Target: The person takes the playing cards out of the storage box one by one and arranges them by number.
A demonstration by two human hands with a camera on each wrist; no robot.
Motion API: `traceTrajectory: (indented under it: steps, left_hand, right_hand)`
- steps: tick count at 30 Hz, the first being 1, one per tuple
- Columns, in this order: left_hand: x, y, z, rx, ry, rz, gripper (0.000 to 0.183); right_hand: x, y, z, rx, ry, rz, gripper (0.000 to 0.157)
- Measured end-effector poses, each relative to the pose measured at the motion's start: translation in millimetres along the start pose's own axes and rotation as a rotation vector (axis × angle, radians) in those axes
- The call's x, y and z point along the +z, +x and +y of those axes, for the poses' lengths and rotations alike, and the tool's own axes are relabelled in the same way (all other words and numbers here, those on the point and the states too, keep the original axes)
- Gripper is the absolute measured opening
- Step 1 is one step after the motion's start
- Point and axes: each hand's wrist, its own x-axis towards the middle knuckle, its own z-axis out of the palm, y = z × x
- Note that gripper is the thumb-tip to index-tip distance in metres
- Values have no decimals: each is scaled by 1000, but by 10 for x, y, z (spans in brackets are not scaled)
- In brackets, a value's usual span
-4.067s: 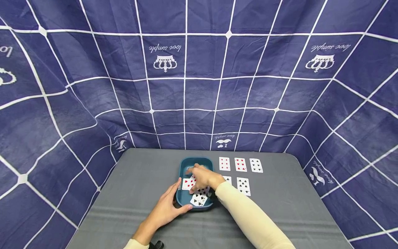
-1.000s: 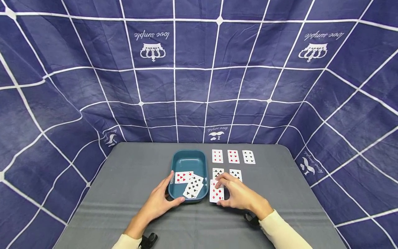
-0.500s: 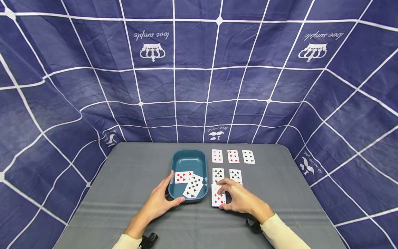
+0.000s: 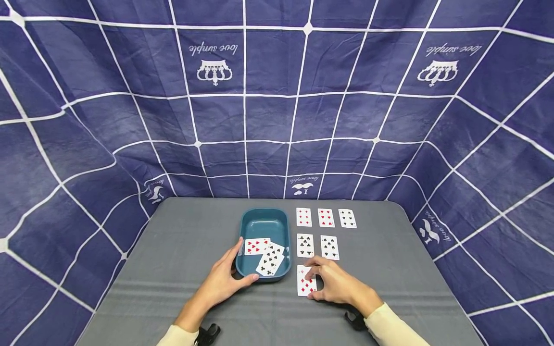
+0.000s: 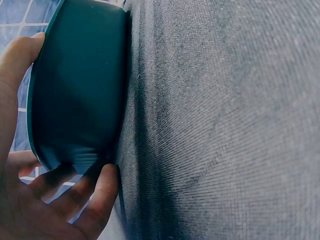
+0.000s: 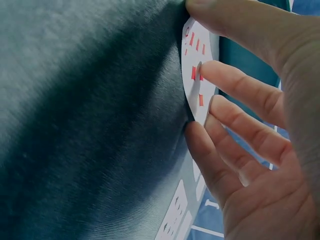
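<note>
Trouble could begin at the left hand (image 4: 222,278), which grips the near-left corner of the teal tray (image 4: 263,229): a careless tug would probably disturb the overlapping cards (image 4: 268,258) inside. Right of the tray, the diamonds card (image 4: 304,287) sits on or barely above the grey tabletop (image 4: 376,269), pinched end to end by the right hand (image 4: 339,284), whose squeeze might bow it; a forward nudge could knock askew the spades card (image 4: 330,247) just beyond that hand.
</note>
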Motion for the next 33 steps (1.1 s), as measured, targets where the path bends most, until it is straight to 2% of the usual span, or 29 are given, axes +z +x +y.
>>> traceTrajectory:
  steps: [6, 13, 33]
  left_hand:
    - [17, 24, 3, -7, -3, 2, 124]
    - [27, 17, -9, -9, -3, -3, 124]
    - [19, 28, -18, -7, 7, 6, 124]
  right_hand:
    - [2, -16, 8, -32, -14, 10, 36]
    - [3, -30, -28, -1, -19, -22, 36]
    - [-30, 0, -36, -2, -19, -29, 40]
